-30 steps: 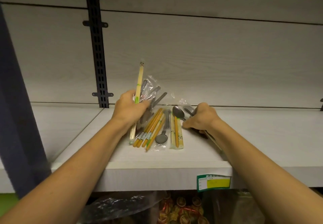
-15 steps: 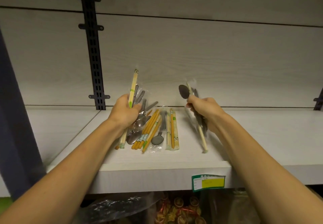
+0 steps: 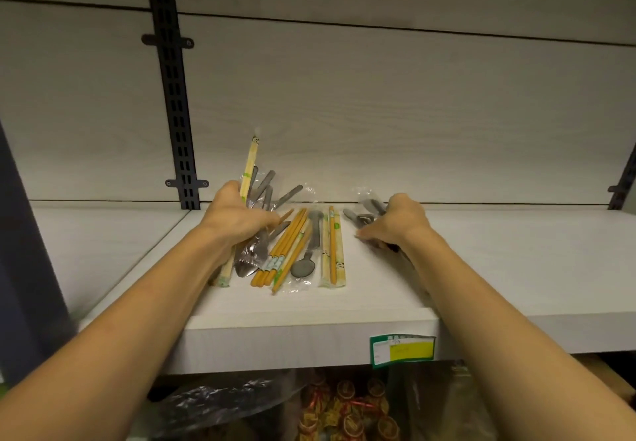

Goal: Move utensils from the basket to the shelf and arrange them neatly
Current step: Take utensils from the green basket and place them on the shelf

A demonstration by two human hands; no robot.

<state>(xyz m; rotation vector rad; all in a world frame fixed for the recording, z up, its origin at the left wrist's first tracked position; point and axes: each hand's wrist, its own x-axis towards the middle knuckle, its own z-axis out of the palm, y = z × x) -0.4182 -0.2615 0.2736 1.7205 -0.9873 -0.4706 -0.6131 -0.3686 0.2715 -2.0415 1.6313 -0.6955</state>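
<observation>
Your right hand covers most of that wrapped spoon packet, so you can't really see the grip. The price label text's too blurry to read, and the stuff under the shelf gets cut off.

A shop interior is indicated by a display shelf carrying a green-and-yellow price label on its front edge, a slotted black upright at upper left, and packaged goods stocked below.
</observation>
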